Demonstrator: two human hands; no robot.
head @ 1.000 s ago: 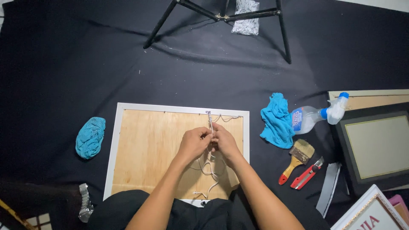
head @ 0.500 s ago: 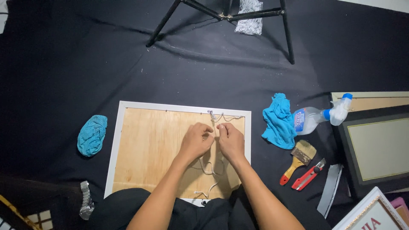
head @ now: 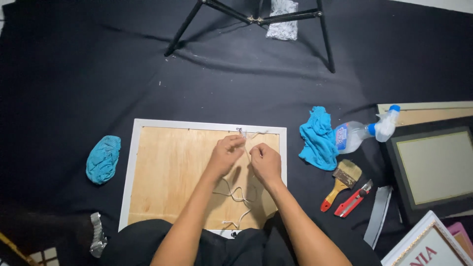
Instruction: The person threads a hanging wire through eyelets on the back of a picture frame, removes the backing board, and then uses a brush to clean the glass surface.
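Observation:
A white picture frame [head: 129, 170] lies face down on black cloth, its plywood back [head: 172, 172] up. A white cord [head: 235, 192] runs in loose loops down the board from a small metal hook [head: 240, 131] near the top edge. My left hand [head: 225, 153] pinches the cord just below the hook. My right hand [head: 264, 162] sits close beside it, fingers closed on the same cord.
A blue cloth ball [head: 103, 158] lies left of the frame. On the right are a blue rag [head: 318, 139], a spray bottle [head: 362, 133], a paintbrush [head: 341, 181], a red utility knife [head: 353, 199] and more frames [head: 433, 167]. Black stand legs [head: 256, 19] are at the top.
Both hands have stayed at the cord by the hook, shifting slightly and working it; the right hand has dropped a little lower than the left.

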